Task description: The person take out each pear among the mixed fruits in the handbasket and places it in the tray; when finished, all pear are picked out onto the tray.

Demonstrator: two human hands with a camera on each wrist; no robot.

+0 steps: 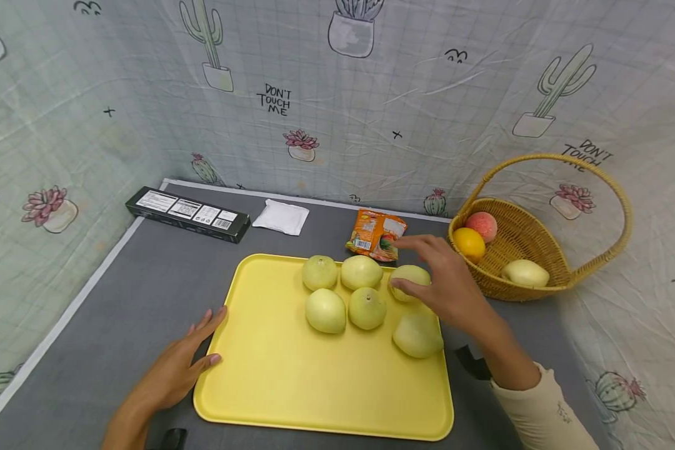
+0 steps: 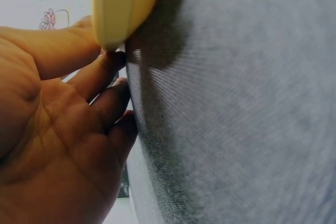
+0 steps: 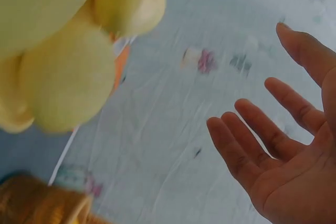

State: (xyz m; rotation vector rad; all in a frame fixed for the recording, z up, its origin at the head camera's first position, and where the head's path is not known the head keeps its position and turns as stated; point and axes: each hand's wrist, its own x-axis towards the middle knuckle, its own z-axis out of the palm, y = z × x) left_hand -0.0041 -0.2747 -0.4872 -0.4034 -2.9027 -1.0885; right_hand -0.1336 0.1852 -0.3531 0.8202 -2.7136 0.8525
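Observation:
My left hand (image 1: pixel 174 369) touches the left rim of the yellow tray (image 1: pixel 270 381), thumb and fingers extended. In the left wrist view, the thumb and fingertips of the left hand (image 2: pixel 68 108) are at the tray's edge (image 2: pixel 113 9). My right hand (image 1: pixel 447 281) is over the tray's far right corner with spread fingers. It is around a pale yellow-green fruit (image 1: pixel 413 275); its palm is bare in the right wrist view. Several similar fruits, including one near the middle (image 1: pixel 367 308) and a lumpier one (image 1: pixel 418 335), sit on the tray's far right half.
Right of the tray stands a wicker basket (image 1: pixel 545 240) with a tall handle, holding a peach (image 1: pixel 481 226), an orange (image 1: pixel 469 244) and a pale fruit (image 1: pixel 525 273). Behind the tray lie an orange packet (image 1: pixel 368 231), a white packet (image 1: pixel 282 217) and a long black box (image 1: pixel 188 214).

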